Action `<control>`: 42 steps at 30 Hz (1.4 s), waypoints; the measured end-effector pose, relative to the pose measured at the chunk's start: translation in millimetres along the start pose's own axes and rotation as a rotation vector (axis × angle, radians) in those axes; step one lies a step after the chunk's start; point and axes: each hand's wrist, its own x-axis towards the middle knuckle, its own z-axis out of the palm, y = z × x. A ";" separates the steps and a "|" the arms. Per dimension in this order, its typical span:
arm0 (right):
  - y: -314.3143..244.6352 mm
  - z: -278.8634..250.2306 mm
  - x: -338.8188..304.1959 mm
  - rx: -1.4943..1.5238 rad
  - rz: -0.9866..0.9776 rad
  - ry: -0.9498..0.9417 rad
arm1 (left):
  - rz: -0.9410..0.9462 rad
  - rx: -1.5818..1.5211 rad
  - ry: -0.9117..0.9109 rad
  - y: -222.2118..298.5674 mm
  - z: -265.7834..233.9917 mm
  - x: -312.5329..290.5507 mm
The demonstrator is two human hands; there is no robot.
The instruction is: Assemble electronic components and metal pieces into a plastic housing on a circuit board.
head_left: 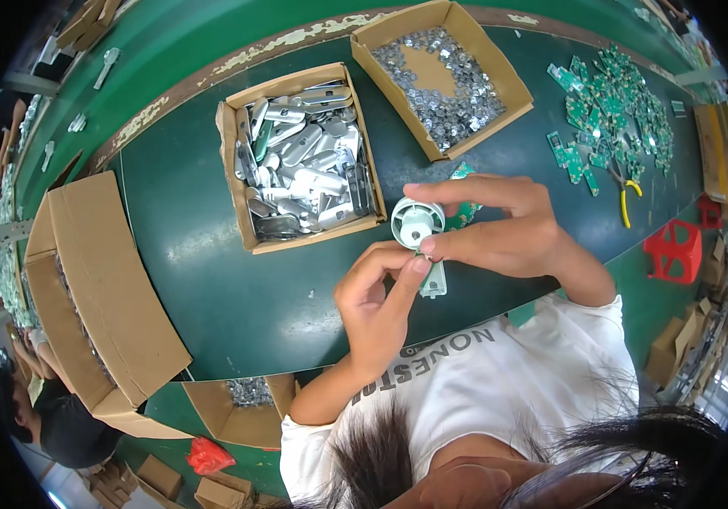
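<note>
Tabletop [186,246] bears cartons [428,69], circuit boards [627,110] beyond hands [521,233] holding device [415,222].

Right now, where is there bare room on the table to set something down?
Widest is the green table between the flapped cardboard box, the box of metal covers and the left hand. A smaller patch lies between the right hand and the yellow pliers. Crowded: the far right, under heaped circuit boards.

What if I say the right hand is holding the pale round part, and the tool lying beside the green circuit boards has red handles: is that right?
Not quite: in the head view, the tool beside the green circuit boards has yellow handles. The right hand is holding the pale round part.
</note>
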 end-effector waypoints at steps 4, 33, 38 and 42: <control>4.4 -2.8 -4.3 0.061 0.016 -0.004 | 0.171 -0.004 0.101 -16.7 11.3 3.8; -0.4 10.0 -2.3 -0.117 -0.043 0.121 | -0.123 -0.180 0.121 -7.9 10.1 7.4; -1.5 9.3 -0.4 -0.116 -0.053 0.107 | -0.126 -0.241 0.143 -7.6 11.1 6.5; -1.5 10.4 -1.3 -0.094 -0.021 0.092 | -0.067 -0.226 0.141 -8.4 10.4 4.6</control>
